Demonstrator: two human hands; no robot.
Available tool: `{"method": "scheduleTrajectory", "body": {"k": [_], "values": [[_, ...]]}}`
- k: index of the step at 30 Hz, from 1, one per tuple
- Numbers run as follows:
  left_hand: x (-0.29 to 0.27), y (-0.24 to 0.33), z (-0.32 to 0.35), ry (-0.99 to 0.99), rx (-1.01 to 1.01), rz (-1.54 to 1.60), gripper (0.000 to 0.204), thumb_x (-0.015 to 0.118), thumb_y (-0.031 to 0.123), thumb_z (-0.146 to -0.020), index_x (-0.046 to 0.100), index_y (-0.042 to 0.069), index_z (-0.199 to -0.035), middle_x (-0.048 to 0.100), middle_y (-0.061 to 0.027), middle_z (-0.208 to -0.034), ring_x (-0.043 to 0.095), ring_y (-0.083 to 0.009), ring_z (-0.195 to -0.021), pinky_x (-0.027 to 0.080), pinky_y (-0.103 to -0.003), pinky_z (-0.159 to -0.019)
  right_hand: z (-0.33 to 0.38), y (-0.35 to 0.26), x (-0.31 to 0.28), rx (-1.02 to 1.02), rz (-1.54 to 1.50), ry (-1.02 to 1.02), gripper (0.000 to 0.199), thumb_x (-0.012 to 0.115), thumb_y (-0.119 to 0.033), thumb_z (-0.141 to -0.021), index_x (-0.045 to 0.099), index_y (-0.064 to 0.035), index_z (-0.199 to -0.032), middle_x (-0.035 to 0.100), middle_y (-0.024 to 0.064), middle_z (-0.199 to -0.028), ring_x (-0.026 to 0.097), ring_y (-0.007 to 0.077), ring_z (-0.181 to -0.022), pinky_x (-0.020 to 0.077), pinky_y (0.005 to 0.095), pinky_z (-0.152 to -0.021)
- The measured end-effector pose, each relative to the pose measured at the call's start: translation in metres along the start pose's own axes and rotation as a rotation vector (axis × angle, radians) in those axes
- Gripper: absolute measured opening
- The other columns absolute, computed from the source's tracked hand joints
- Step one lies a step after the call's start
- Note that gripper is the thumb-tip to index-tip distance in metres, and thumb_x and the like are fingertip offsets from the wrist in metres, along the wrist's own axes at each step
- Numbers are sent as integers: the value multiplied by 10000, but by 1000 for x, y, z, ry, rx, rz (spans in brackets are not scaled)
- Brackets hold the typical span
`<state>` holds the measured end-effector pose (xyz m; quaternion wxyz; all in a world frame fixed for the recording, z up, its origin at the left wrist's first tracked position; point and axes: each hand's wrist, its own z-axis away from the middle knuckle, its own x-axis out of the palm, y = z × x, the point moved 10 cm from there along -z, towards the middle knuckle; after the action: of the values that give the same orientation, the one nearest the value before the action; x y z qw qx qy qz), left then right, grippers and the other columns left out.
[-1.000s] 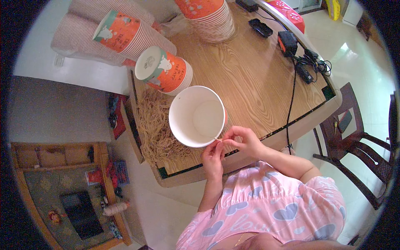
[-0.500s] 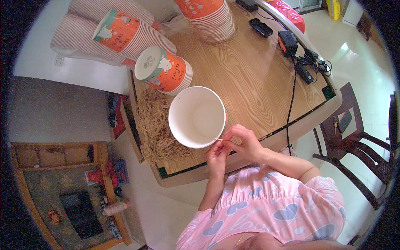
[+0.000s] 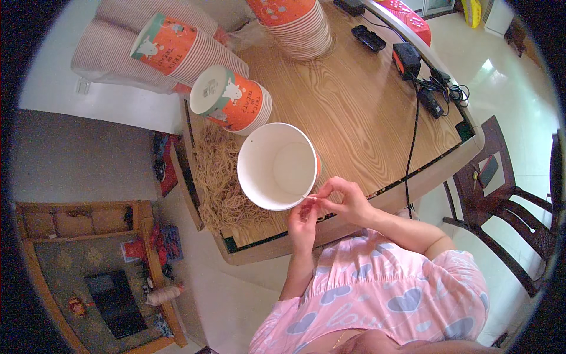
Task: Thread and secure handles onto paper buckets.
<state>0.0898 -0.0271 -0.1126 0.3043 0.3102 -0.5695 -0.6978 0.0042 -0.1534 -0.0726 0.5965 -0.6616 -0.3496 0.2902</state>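
Observation:
A large paper bucket [image 3: 277,168], white inside and orange outside, stands on the table with its mouth facing me. At its near right rim is a short pale piece of string [image 3: 307,196]. My right hand [image 3: 348,203] pinches the string between thumb and forefinger just outside the rim. Against it, my left hand [image 3: 303,225] is closed with its fingertips at the same spot; they partly hide the string. Left of the bucket lies a tangled pile of tan strings [image 3: 221,177]. On the bucket's far left rim a small dark hole shows.
Stacked orange buckets [image 3: 236,103] lie tilted behind, with another stack [image 3: 298,29] farther back. Cables and a black-and-orange charger [image 3: 407,62] sit at the table's right side. Past the table's edge stands a dark wooden chair [image 3: 489,171].
My left hand has shifted slightly left and its fingers have turned. The bucket has moved a touch left. My right hand keeps its pinch at the rim.

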Motion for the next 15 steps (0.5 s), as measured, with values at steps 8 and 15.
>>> {"method": "scheduleTrajectory", "body": {"k": [8,15], "values": [[2,22,4,60,-61,275,152,603,53,-845,619,-11,-982,643,-57,-948,584,-120,-891,459,-245,-822,3,0,2,14,-50,-19,67,650,-23,-767,604,-3,-810,604,58,-751,572,108,-710,460,252,-652],[-2,19,3,131,-101,282,154,628,43,-822,630,-10,-967,644,-48,-900,559,-89,-791,434,-213,-725,8,0,4,40,-19,-53,61,638,-38,-787,594,-1,-807,594,46,-736,552,96,-704,453,243,-641]]}}
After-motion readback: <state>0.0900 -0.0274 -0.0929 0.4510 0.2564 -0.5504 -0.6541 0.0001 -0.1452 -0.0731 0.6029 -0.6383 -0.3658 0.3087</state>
